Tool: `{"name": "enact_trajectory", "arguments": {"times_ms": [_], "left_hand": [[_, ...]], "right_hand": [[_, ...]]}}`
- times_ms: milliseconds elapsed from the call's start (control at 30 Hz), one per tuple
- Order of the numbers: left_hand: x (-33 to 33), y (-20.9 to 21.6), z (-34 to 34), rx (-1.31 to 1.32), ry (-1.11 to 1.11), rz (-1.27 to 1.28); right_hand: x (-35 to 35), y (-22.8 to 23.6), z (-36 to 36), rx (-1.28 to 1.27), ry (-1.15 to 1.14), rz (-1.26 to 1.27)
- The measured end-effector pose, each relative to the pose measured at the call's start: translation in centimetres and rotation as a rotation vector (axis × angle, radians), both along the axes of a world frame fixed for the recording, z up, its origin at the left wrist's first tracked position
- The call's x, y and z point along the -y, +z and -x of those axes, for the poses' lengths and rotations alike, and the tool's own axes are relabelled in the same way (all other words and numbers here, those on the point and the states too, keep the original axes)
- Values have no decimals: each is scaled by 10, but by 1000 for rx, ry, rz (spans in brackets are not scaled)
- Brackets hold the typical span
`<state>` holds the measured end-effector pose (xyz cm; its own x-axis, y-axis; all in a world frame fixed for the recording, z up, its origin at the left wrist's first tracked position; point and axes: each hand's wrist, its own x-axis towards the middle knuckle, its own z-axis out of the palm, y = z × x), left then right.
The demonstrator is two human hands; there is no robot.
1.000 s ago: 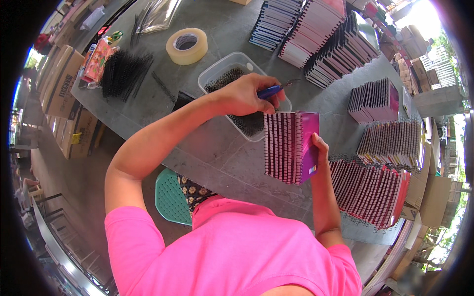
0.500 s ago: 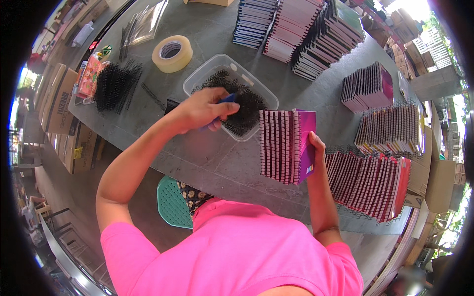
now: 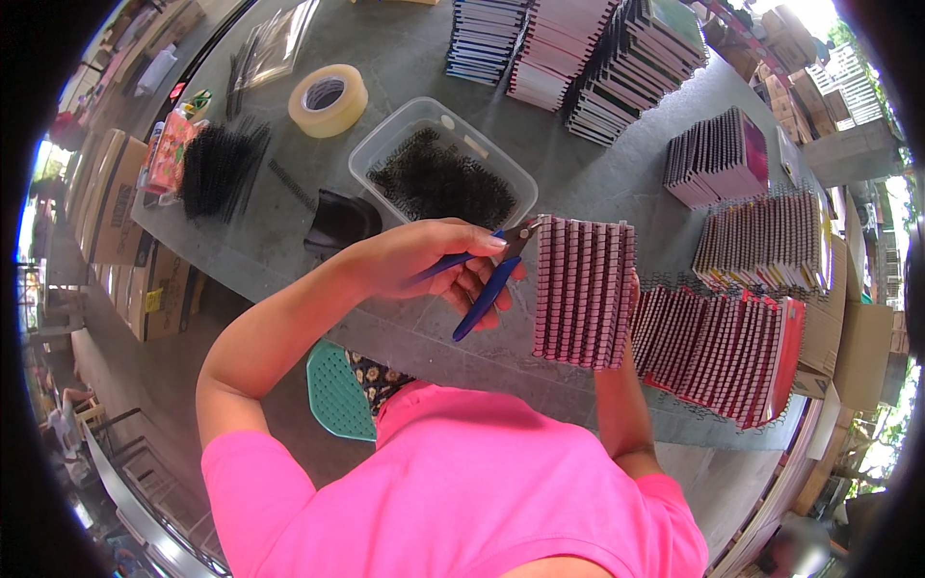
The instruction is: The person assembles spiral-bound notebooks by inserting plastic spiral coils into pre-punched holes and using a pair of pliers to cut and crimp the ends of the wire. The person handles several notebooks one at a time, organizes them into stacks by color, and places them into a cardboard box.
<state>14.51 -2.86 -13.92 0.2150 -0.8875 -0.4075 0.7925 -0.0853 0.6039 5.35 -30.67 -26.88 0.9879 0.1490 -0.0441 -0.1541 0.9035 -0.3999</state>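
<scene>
My left hand (image 3: pixel 429 252) is closed around blue-handled pliers (image 3: pixel 497 289), their handles spread apart. The metal jaws are at the upper left corner of a stack of spiral-bound notebooks (image 3: pixel 584 294), next to the end of a binding coil; whether they grip the wire is too small to tell. My right hand (image 3: pixel 634 287) holds that stack upright off the table, its spines toward me; most of the hand is hidden behind the notebooks. Just beyond the pliers stands a clear plastic tub (image 3: pixel 364 144) with many short black coil pieces (image 3: pixel 438 183) in it.
A tape roll (image 3: pixel 328 100), a bundle of black coils (image 3: pixel 224 169) and a dark curved object (image 3: pixel 342 222) lie on the grey table (image 3: pixel 414 337) at left. Notebook stacks stand at the back (image 3: pixel 631 72) and right (image 3: pixel 718 159); red-covered ones (image 3: pixel 718 352) are beside my right forearm.
My left hand has moved from over the tub to the notebooks' upper corner, and the pliers' handles have spread. The held stack has turned its spines toward me, hiding the purple cover.
</scene>
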Motion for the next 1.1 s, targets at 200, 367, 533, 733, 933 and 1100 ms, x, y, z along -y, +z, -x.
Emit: {"name": "enact_trajectory", "arguments": {"times_ms": [200,367,533,733,933,1100], "left_hand": [[8,30,-1,1102,-216,-561],[4,-1,6,1553,-34,-716],[1,17,-6,454,-53,-335],[5,-5,-2,179,-47,-161],[18,5,11,1366,-71,-571],[12,-1,7,1158,-70,-524]], "right_hand": [[-5,27,5,20,22,42],[-7,41,4,-125,10,139],[-6,41,4,-129,72,118],[-9,46,5,-144,80,103],[0,35,5,-108,89,125],[-4,42,3,-87,94,152]]}}
